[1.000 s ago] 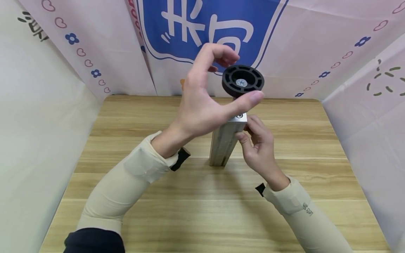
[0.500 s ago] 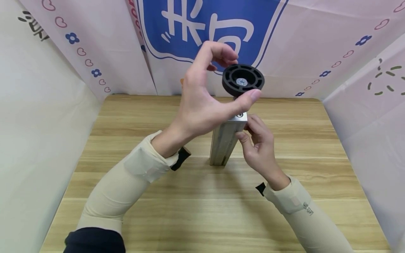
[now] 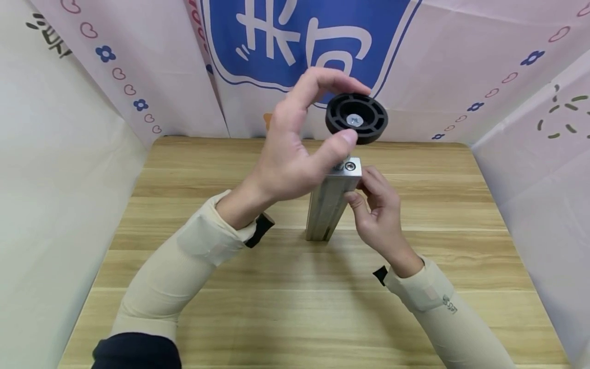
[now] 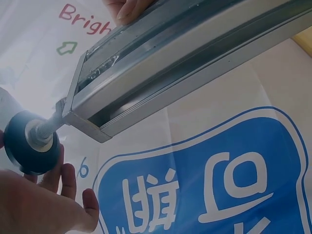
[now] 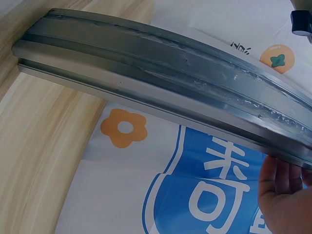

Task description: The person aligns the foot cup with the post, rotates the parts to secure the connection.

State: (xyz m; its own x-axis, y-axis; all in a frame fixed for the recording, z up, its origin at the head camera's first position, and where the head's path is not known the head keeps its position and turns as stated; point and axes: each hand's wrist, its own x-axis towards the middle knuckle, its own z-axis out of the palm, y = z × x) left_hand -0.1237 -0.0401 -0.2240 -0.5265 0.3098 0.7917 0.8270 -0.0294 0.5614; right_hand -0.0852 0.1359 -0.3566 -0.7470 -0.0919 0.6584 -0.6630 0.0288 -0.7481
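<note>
An aluminium profile (image 3: 326,205) stands upright on the table. Into its top end plate (image 3: 343,173) goes a threaded rod (image 4: 48,128), which carries a black round levelling foot (image 3: 354,120) with a screw in its middle. My left hand (image 3: 292,146) holds this foot by its rim, thumb on the near side and fingertips on the far side. Lower down, my right hand (image 3: 379,212) grips the upper right edge of the profile between thumb and fingers. In the right wrist view, the profile's long grooved side (image 5: 165,73) fills much of the frame.
The wooden table (image 3: 286,318) ends at a white printed backdrop (image 3: 428,87) with a blue sign. White cloth side walls (image 3: 69,169) rise at left and right. A black wrist mount (image 3: 260,230) sticks out from the left sleeve.
My left thumb has shifted back leftward along the foot's near rim, while the fingers have reached further right behind it. My right hand and the profile stay in place.
</note>
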